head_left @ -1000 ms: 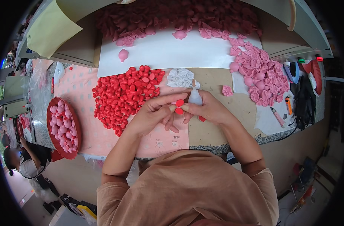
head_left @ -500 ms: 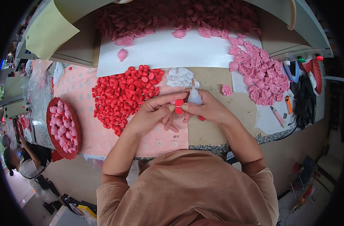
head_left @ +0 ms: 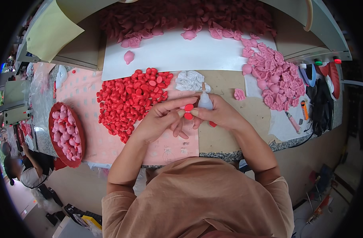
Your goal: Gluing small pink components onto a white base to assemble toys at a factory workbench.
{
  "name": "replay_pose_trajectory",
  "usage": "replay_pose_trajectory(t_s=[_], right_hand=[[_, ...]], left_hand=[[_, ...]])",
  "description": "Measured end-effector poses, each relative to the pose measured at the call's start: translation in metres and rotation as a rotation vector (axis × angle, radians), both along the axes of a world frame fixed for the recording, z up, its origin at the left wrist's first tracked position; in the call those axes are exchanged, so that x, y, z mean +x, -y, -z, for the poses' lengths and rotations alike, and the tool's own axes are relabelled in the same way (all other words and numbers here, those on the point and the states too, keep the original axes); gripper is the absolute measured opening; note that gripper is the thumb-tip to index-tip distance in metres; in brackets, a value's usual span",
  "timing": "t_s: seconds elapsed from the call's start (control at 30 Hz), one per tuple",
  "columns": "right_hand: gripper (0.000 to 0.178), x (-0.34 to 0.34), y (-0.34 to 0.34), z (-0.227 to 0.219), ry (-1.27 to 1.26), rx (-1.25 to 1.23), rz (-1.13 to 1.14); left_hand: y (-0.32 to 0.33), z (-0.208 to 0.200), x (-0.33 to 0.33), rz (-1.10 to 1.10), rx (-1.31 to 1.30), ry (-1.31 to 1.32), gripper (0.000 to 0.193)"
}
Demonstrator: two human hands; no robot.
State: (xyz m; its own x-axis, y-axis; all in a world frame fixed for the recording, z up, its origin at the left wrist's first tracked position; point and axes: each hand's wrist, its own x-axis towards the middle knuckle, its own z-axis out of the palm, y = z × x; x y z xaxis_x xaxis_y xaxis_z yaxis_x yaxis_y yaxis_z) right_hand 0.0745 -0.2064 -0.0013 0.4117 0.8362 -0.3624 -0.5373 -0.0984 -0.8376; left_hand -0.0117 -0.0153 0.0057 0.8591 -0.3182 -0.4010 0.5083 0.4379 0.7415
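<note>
Over the near middle of the table, my two hands meet around a small red piece (head_left: pixel 188 116) with rounded ends and a narrow waist. My left hand (head_left: pixel 159 121) is closed, pinching it between thumb and fingers; a bit of pink shows behind it, mostly hidden by the fingers. From the other side, the thumb of my right hand (head_left: pixel 221 114) presses against the same piece. My right hand also grips a translucent squeeze bottle (head_left: pixel 205 102), its thin brownish nozzle pointing away from me. Left of my hands spreads a heap of similar red pieces (head_left: pixel 128 101).
A red basket (head_left: pixel 83 148) of pink-and-red pieces stands at the left. Soft pink parts (head_left: pixel 279 81) are piled on the right and along the back. A crumpled white cloth (head_left: pixel 189 80) lies beyond my hands; an orange cutter (head_left: pixel 304 110) and a tube (head_left: pixel 293 123) lie right. Another person (head_left: pixel 30 170) is far left.
</note>
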Motion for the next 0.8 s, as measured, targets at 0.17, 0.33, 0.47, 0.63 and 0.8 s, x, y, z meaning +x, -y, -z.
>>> replay_pose_trajectory(t_s=[0.17, 0.33, 0.47, 0.63, 0.8], right_hand=[[0.034, -0.0005, 0.0007, 0.0022, -0.008, 0.0, 0.001], [0.035, -0.001, 0.0012, 0.0042, -0.009, 0.011, 0.005], [0.035, -0.0005, 0.0006, 0.0011, -0.004, -0.005, 0.006], [0.034, -0.0007, 0.0013, 0.0023, -0.011, 0.01, 0.014], [0.033, 0.0, 0.0, -0.0004, 0.002, -0.019, 0.003]], left_hand=[[0.0, -0.0004, 0.0, -0.001, 0.007, 0.004, 0.051], [0.0001, -0.0003, 0.0003, -0.001, 0.0, 0.005, 0.051], [0.0, 0.0003, 0.0003, -0.005, -0.012, -0.002, 0.051], [0.0019, 0.0022, -0.0001, -0.031, -0.004, 0.027, 0.037], [0.0009, 0.0005, 0.0005, -0.018, 0.012, 0.024, 0.037]])
